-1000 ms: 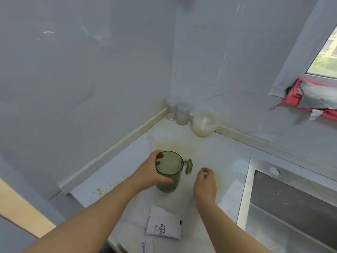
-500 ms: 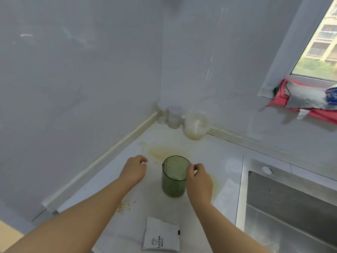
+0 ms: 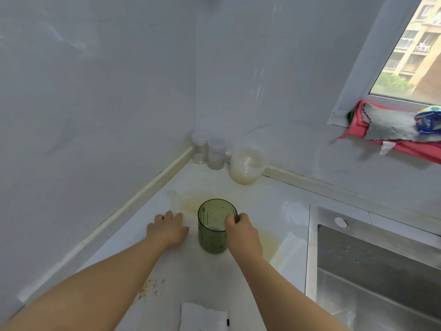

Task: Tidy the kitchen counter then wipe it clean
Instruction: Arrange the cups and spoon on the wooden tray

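Note:
A green see-through jug (image 3: 213,231) stands upright on the white counter (image 3: 200,273), on a yellowish spill stain (image 3: 191,203). My right hand (image 3: 239,231) grips the jug's right side, fingers curled over its rim where the handle is hidden. My left hand (image 3: 168,229) rests flat on the counter just left of the jug, not touching it. Scattered crumbs (image 3: 150,289) lie near my left forearm. A white torn packet (image 3: 202,317) lies at the bottom edge.
Two clear lidded jars (image 3: 210,151) and a cloudy plastic tub (image 3: 247,164) stand in the back corner. A steel sink (image 3: 372,271) is set in at the right. Red and grey cloths (image 3: 391,127) hang over the window sill.
My left hand let go of the jug and settled flat on the counter. My right hand came in and took hold of the jug's right side.

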`<action>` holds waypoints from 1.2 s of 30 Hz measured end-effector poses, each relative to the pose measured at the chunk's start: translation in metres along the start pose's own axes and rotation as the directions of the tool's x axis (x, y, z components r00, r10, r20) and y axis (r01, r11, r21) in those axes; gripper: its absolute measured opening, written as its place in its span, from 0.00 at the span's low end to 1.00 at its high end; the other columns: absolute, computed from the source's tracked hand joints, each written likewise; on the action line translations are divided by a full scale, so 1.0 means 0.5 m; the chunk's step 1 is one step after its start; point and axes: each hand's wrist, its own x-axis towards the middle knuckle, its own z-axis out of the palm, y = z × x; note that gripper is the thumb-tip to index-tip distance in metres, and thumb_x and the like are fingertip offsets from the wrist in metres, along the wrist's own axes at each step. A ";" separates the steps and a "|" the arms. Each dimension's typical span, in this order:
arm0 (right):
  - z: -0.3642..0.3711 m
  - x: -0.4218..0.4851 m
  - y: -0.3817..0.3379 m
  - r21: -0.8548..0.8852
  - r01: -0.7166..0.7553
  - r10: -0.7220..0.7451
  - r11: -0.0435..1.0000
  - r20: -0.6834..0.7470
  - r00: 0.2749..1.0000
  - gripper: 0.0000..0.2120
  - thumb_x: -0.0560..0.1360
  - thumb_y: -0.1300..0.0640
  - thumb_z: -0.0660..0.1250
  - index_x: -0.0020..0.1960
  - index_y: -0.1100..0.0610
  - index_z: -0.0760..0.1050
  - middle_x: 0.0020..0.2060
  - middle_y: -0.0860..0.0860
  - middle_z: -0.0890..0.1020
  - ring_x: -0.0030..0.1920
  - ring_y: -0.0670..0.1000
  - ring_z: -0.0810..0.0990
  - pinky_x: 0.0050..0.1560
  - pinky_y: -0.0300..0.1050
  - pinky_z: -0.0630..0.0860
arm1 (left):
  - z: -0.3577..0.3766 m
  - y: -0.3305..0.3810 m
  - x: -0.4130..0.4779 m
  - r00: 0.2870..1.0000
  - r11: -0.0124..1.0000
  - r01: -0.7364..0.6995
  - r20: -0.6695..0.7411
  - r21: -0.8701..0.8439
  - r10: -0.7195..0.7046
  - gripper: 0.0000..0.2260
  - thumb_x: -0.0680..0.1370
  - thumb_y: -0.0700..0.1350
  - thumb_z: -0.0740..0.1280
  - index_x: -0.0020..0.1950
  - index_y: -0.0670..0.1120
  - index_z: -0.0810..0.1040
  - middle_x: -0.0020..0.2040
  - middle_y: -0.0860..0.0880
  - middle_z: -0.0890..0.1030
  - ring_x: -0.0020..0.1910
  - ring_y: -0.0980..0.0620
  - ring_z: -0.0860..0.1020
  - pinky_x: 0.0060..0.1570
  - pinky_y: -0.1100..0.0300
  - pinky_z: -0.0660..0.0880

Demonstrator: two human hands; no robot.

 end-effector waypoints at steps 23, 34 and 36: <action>-0.002 0.003 -0.004 -0.006 -0.021 0.021 1.000 0.041 0.999 0.11 0.78 0.50 0.51 0.49 0.57 0.66 0.34 0.50 0.71 0.35 0.51 0.70 0.35 0.43 0.63 | 0.005 -0.022 0.037 0.961 0.994 0.081 -0.257 -0.075 -0.098 0.09 0.77 0.33 0.55 0.55 0.40 0.70 0.48 0.43 0.75 0.53 0.45 0.75 0.48 0.56 0.72; -0.001 0.003 0.000 0.017 -0.028 0.027 0.999 0.047 0.999 0.11 0.77 0.49 0.52 0.50 0.56 0.66 0.35 0.50 0.72 0.40 0.54 0.74 0.41 0.45 0.67 | -0.001 -0.044 0.054 0.975 0.977 0.084 -0.185 -0.197 -0.121 0.06 0.77 0.41 0.62 0.41 0.44 0.66 0.40 0.47 0.70 0.40 0.49 0.69 0.35 0.60 0.65; -0.002 0.001 0.000 0.014 -0.023 0.023 1.000 0.048 0.999 0.11 0.77 0.49 0.51 0.50 0.56 0.66 0.35 0.50 0.72 0.40 0.54 0.74 0.41 0.45 0.67 | 0.001 -0.046 0.052 0.974 0.974 0.102 -0.177 -0.201 -0.138 0.13 0.75 0.40 0.62 0.33 0.45 0.62 0.32 0.49 0.66 0.32 0.52 0.66 0.29 0.62 0.61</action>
